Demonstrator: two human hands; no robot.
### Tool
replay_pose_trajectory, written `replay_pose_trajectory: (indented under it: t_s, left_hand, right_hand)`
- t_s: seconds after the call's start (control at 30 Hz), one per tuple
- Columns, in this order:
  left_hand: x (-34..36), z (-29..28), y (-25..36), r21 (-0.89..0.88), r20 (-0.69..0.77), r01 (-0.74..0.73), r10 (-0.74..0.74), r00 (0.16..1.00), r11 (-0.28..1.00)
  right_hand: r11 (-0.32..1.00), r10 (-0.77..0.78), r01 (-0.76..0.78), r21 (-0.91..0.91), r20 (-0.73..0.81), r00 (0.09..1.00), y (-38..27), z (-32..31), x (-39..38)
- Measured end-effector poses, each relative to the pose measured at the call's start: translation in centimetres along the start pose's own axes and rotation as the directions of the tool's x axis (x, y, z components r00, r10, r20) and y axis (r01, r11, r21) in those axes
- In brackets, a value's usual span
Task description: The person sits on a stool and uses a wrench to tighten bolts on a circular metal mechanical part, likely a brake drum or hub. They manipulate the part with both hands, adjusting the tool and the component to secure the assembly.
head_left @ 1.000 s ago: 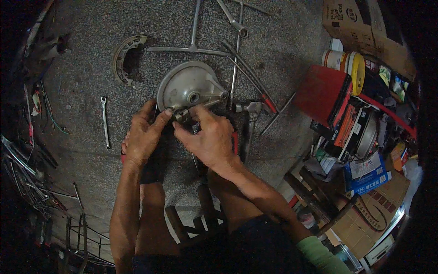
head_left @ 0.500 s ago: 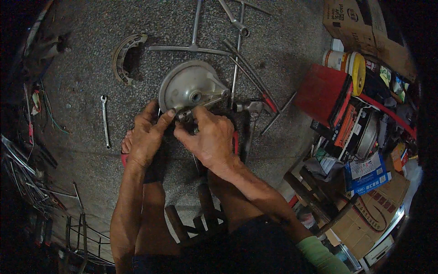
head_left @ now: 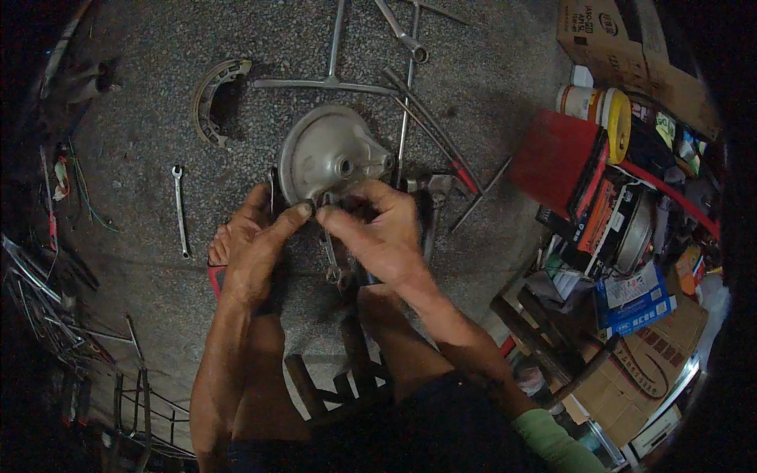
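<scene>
A round grey metal brake plate (head_left: 319, 150), with a central hole and a lug at its right, stands tilted in front of me. My left hand (head_left: 256, 236) closes on its lower left edge, thumb near the small fitting at the bottom. There, my right hand (head_left: 386, 229) pinches the upper end of a short metal brake lever (head_left: 332, 254), which hangs down from the plate between my hands. The right fingertips are partly hidden behind the hand. A curved brake shoe (head_left: 206, 106) lies on the floor to the upper left.
An open-end wrench (head_left: 181, 211) lies at left, a T-handle wrench (head_left: 333, 82) beyond the plate. Right of my right hand is a hammer (head_left: 434, 185). A red box (head_left: 556, 162), a yellow-lidded tub (head_left: 617, 126) and cartons (head_left: 643, 378) crowd the right side. Metal rods (head_left: 67, 323) lie far left.
The plate has tipped and shifted slightly right. My right hand has turned and moved a little right, and the lever now shows hanging downward below the plate.
</scene>
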State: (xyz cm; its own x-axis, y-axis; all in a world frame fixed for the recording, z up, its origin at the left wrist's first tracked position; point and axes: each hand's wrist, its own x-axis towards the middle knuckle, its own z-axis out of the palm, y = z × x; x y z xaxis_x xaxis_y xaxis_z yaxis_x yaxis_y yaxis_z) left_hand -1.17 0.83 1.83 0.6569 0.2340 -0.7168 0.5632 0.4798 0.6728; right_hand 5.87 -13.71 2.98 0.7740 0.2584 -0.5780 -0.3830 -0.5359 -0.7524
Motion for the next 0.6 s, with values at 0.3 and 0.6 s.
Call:
replay_pose_trajectory:
  t_s: [0.3,0.6]
  left_hand:
    - [-0.5,0.6,0.8,-0.073,-0.079,0.157,-0.163,0.983,0.985]
    - [-1.5,0.7,2.1,0.092,-0.289,0.037,-0.009,0.957,0.995]
  right_hand:
    - [0.882,-0.247,0.249,-0.400,0.058,0.967,-2.4,-0.7,-1.1]
    - [0.965,-0.199,0.205,-0.163,0.056,0.978,-3.4,-0.6,-0.9]
